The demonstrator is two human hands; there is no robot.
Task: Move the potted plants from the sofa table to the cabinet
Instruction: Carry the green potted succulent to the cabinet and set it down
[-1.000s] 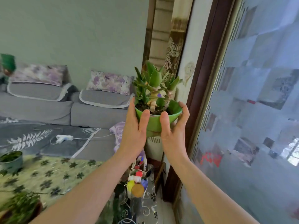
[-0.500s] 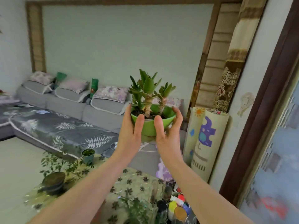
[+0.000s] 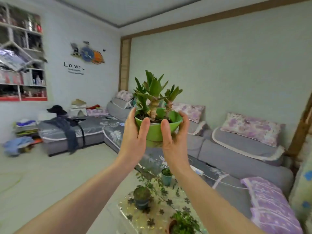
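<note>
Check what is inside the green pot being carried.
The green pot holds dark soil and a spiky succulent. Both hands, left and right, cover its lower sides.

I'm looking across at a grey corner sofa [image 3: 236, 149] with purple floral cushions [image 3: 249, 128] along its back, and dark clothes [image 3: 67, 127] draped over its left end. On the far wall there's a clock [image 3: 87, 54] above "Love" lettering [image 3: 73, 65]. A white shelf unit [image 3: 22, 65] packed with items fills the left wall.
</note>
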